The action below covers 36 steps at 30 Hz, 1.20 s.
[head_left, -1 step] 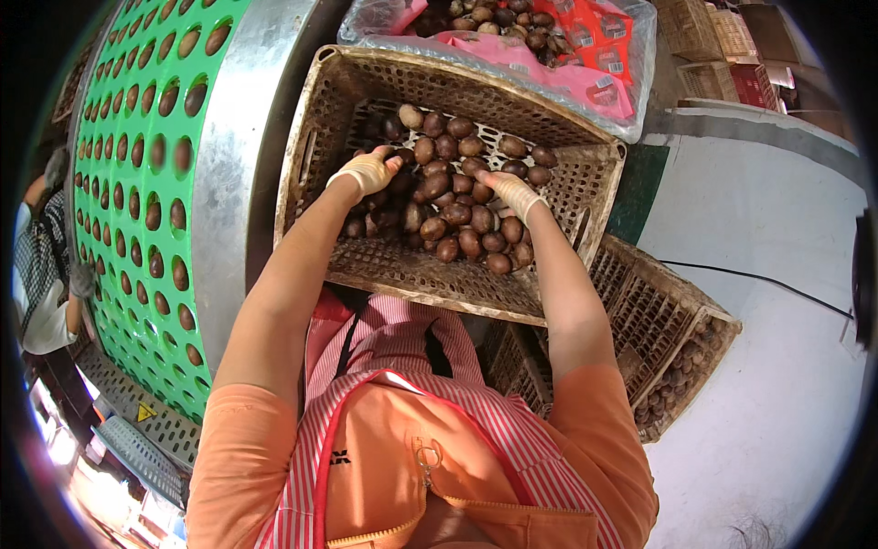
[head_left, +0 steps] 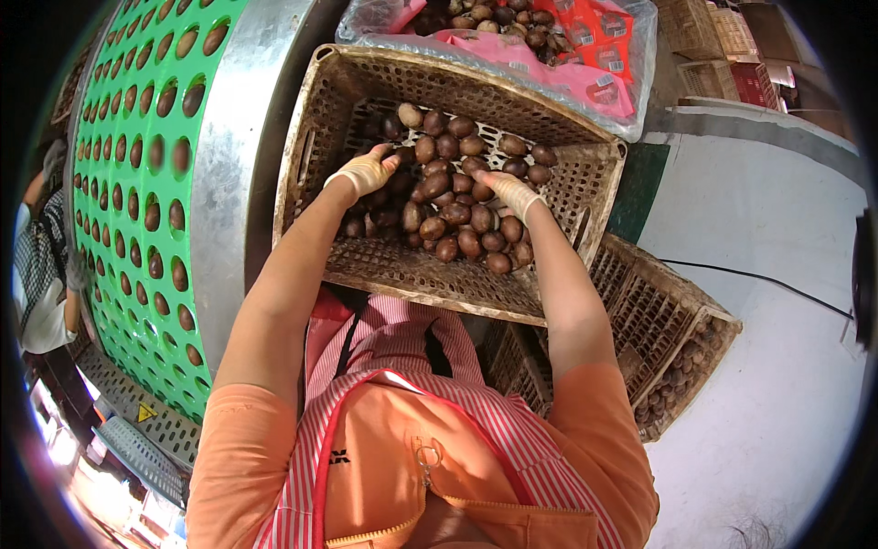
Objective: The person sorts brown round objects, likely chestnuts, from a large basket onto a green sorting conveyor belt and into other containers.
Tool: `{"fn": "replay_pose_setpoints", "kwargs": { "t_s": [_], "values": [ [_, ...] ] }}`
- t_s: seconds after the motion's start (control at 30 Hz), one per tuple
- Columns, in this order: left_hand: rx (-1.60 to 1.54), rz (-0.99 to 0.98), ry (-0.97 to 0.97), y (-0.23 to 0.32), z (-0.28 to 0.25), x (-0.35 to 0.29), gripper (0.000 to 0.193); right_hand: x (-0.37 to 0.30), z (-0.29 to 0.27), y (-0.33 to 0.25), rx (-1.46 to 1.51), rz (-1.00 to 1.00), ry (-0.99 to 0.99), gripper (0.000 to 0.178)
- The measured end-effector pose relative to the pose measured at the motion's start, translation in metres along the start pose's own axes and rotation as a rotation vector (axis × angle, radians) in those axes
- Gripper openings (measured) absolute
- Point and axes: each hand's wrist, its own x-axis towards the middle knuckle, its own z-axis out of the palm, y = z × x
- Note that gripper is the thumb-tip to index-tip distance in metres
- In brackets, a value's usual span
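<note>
Dark brown eggs (head_left: 456,214), a few of them paler, lie heaped in a dirty brown plastic crate (head_left: 419,287) with pierced walls, tilted in front of me. My left hand (head_left: 368,172), in a pale fingerless glove, is pressed in at the left of the heap, its thumb over the eggs. On the right side my right hand (head_left: 508,190), gloved alike, has its thumb against an egg (head_left: 474,166). Both hands are curled on eggs from opposite sides; most of their fingers are hidden under the heap.
At the left a green conveyor (head_left: 137,197) carries eggs in oval holes, edged by a metal rail (head_left: 240,137). Behind the crate stands a plastic-lined container (head_left: 640,55) of eggs and red packaging. Another crate (head_left: 681,297) stands lower right. A co-worker's arm (head_left: 71,306) shows far left.
</note>
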Motion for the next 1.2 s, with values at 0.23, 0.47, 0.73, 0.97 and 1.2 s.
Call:
{"fn": "replay_pose_setpoints", "kwargs": {
  "t_s": [0.23,0.47,0.73,0.97,1.2],
  "values": [
    [-0.57,0.068,-0.203,0.045,-0.008,-0.04,0.084,-0.014,0.014,0.009,0.502,0.127,-0.126,0.082],
    [-0.706,-0.133,-0.321,0.054,-0.016,-0.059,0.098,-0.024,0.029,-0.002,0.58,0.043,-0.134,0.083],
    [-0.761,0.05,-0.33,0.052,-0.002,-0.054,0.107,-0.013,0.07,-0.002,0.81,-0.038,-0.32,0.079],
    [-0.594,0.119,-0.145,0.061,0.018,-0.05,0.109,0.003,0.09,-0.003,1.081,-0.115,-0.332,0.066],
    [-0.655,0.145,-0.149,0.081,0.004,-0.073,0.109,-0.001,0.088,-0.008,0.968,-0.201,-0.418,0.071]
  ]
}}
